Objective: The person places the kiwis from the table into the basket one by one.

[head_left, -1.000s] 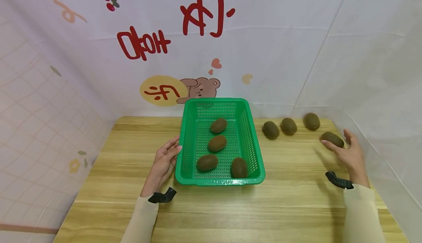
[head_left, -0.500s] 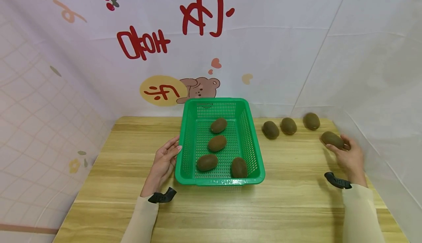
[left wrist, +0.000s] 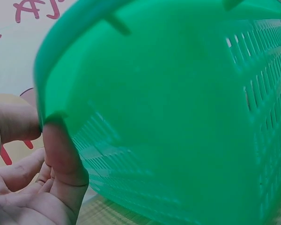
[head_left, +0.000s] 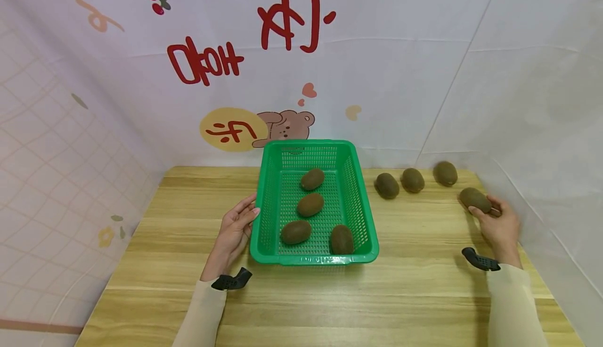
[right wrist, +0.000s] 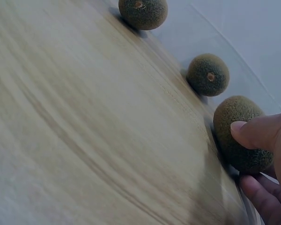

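At the far right of the table my right hand (head_left: 501, 226) grips a brown kiwi (head_left: 472, 198). In the right wrist view the thumb (right wrist: 248, 132) lies across the kiwi's side, and the other fingers are at its lower edge, close over the wood. My left hand (head_left: 232, 226) pinches the left rim of a green plastic basket (head_left: 314, 259), as the left wrist view also shows from close up. Several kiwis lie inside the basket, one (head_left: 342, 240) of them in its near right corner. Three more kiwis, the nearest to the basket being this one (head_left: 387, 186), sit along the back edge.
White cloth walls with red writing enclose the wooden table (head_left: 414, 289) at the back and both sides. The right wall (head_left: 556, 205) rises close beside my right hand. Black straps sit on both wrists.
My right hand, open around the kiwi at first, has drawn its fingers and thumb in and taken hold of it. The left hand and basket have stayed put.
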Tool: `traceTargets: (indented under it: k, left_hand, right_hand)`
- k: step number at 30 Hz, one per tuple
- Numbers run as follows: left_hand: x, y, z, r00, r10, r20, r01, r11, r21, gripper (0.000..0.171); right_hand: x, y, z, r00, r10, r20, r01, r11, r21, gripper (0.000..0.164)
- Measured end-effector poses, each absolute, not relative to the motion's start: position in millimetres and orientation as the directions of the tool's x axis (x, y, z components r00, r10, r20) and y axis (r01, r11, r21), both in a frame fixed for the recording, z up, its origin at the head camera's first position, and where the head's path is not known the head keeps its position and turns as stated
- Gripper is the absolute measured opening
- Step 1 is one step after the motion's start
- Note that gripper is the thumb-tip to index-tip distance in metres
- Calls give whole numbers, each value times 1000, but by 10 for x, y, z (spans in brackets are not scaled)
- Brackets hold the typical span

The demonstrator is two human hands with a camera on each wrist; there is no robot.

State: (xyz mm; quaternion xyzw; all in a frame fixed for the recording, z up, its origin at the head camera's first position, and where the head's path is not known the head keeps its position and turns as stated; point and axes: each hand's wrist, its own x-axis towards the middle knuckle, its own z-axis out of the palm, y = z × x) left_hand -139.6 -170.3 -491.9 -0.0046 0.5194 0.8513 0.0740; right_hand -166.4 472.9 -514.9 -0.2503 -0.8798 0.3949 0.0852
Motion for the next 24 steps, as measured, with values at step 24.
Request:
traceTargets:
  k: [24]
  left_hand:
    - [-1398, -1697, -4945, -991, 111, -71, -113, -441, 891, 59]
  right_hand:
    - [-1574, 4517, -5160, -833, 547, -87, 363, 422, -831, 77]
